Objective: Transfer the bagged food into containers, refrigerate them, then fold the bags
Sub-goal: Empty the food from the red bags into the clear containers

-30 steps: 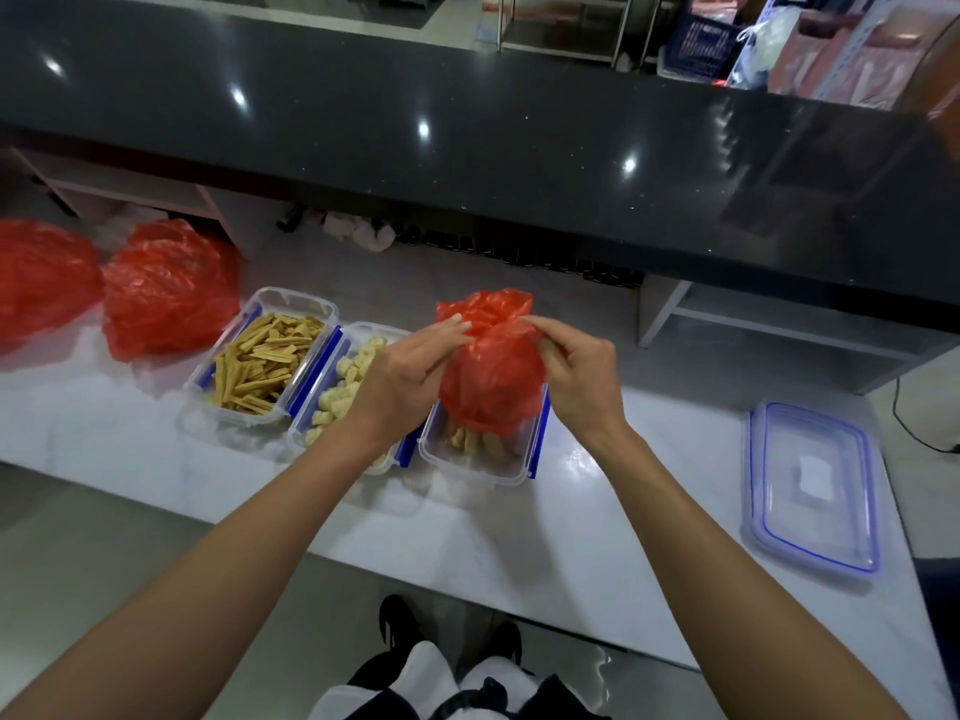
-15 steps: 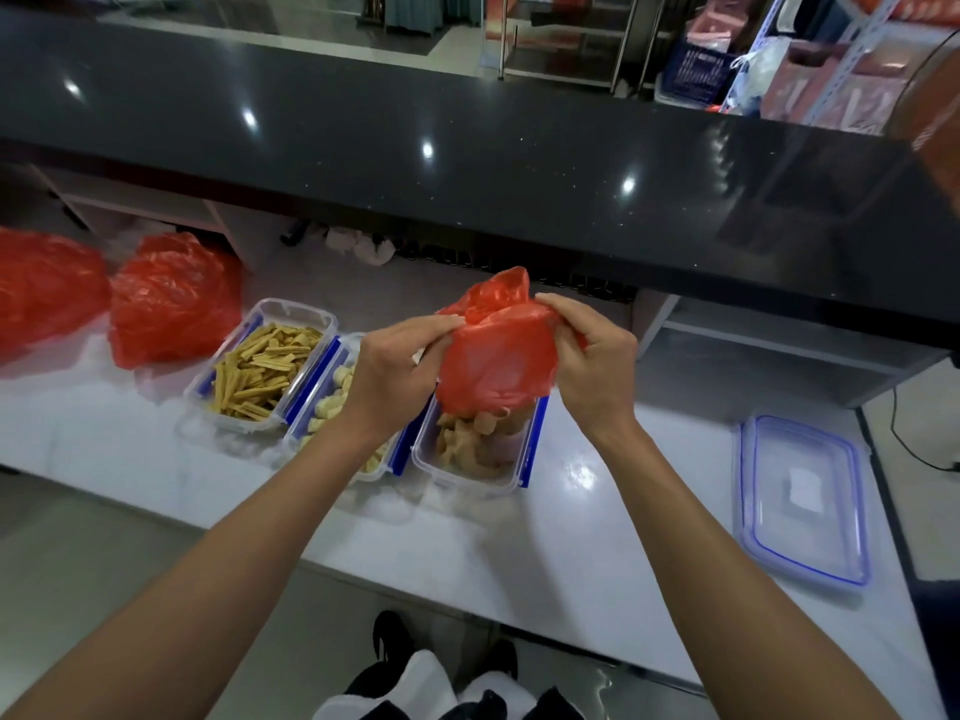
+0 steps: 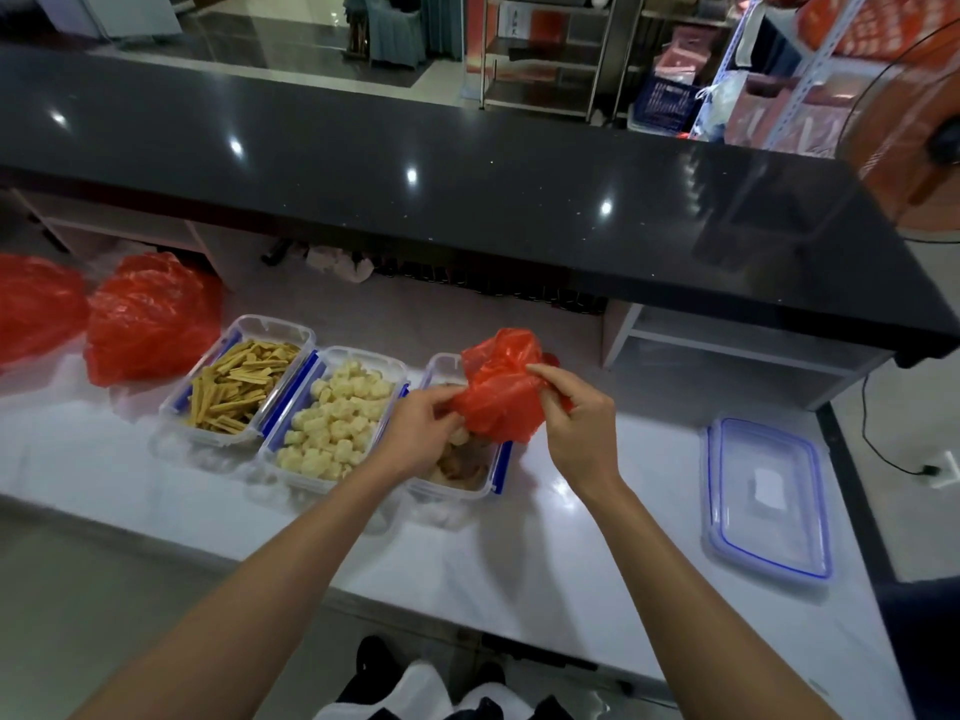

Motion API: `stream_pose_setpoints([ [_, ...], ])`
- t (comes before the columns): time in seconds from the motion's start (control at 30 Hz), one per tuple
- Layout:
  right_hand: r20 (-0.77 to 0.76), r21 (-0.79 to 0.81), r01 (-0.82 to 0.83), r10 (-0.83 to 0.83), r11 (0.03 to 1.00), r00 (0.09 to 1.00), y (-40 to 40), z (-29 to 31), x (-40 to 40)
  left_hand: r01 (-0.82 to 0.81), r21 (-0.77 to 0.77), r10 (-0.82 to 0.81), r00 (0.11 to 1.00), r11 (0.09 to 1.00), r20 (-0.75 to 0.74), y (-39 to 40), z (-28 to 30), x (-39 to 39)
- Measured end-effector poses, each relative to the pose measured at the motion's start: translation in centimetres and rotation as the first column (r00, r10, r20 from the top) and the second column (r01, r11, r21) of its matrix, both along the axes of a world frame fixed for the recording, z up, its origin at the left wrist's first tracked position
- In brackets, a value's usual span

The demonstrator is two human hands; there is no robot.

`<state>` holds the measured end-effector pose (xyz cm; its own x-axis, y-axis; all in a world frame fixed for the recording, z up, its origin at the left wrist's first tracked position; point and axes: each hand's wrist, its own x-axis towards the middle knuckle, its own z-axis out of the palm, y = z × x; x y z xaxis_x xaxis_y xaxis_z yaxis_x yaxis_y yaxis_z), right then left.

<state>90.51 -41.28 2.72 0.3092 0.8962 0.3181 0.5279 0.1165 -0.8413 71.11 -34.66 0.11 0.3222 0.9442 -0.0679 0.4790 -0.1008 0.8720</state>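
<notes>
A small red plastic bag (image 3: 498,397) hangs crumpled over the rightmost clear container (image 3: 485,488), which holds brownish food pieces. My left hand (image 3: 421,433) pinches the bag's lower left edge and my right hand (image 3: 574,428) grips its right side. To the left stand a container of pale puffed pieces (image 3: 335,423) and a container of yellow sticks (image 3: 239,384), both without lids. Two full red bags, one (image 3: 150,317) and another (image 3: 36,304), lie at the far left of the white counter (image 3: 571,553).
A clear lid with blue trim (image 3: 766,498) lies flat at the counter's right end. A raised black countertop (image 3: 467,189) runs behind the work surface. A cable and socket (image 3: 935,467) sit on the floor at far right.
Both hands have lowered the red bag toward the rightmost container, and the bag now looks smaller and more crumpled. More food lies in that container.
</notes>
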Motion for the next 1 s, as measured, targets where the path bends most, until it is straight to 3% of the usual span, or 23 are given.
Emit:
stream_pose_setpoints([
  [0.23,-0.014,0.010,0.017,-0.017,1.000,1.000,-0.6,0.2,0.6,-0.271,-0.148,0.304,0.906,0.951,0.294,-0.3,2.0,1.7],
  [0.4,-0.013,0.057,-0.014,0.015,0.998,1.000,0.3,1.5,0.1,-0.305,-0.155,0.342,0.834,0.940,0.433,0.6,5.9,1.8],
  [0.63,-0.036,0.099,-0.046,0.050,0.994,0.998,1.1,3.5,-0.1,-0.267,0.060,0.216,0.875,0.962,0.434,0.2,8.9,1.0],
  [1.0,-0.015,0.167,-0.026,0.029,0.986,0.999,1.7,3.4,-0.3,-0.233,0.134,0.167,0.910,0.963,0.379,-0.9,8.4,-1.0],
])
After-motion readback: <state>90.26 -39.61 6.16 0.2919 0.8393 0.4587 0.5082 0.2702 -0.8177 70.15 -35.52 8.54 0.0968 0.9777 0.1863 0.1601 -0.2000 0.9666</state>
